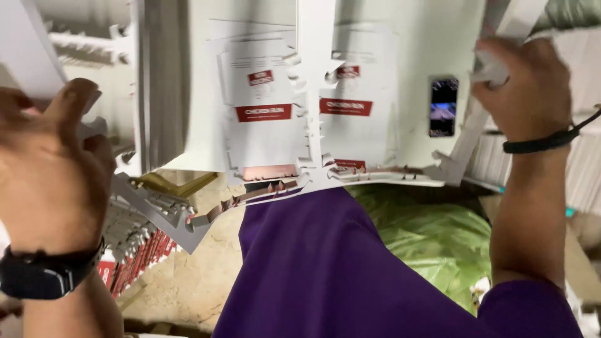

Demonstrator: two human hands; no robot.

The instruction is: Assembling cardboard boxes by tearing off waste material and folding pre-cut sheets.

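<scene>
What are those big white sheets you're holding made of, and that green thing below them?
The white sheets look like thin matte cardboard: die-cut jagged edges, printed red panels, flexing between left hand and right hand. The green thing seems glossy plastic film, crinkled and shiny, though blur leaves it unsure.

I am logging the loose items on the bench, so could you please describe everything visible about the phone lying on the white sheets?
The phone is a slim dark rectangle with rounded corners, lying flat and face up on the white die-cut card sheets. Its long side runs away from the camera. The screen is lit, showing a blurred bluish picture. Nothing touches it but the sheet beneath. It lies just left of the right hand, which grips a strip of white card.
</scene>
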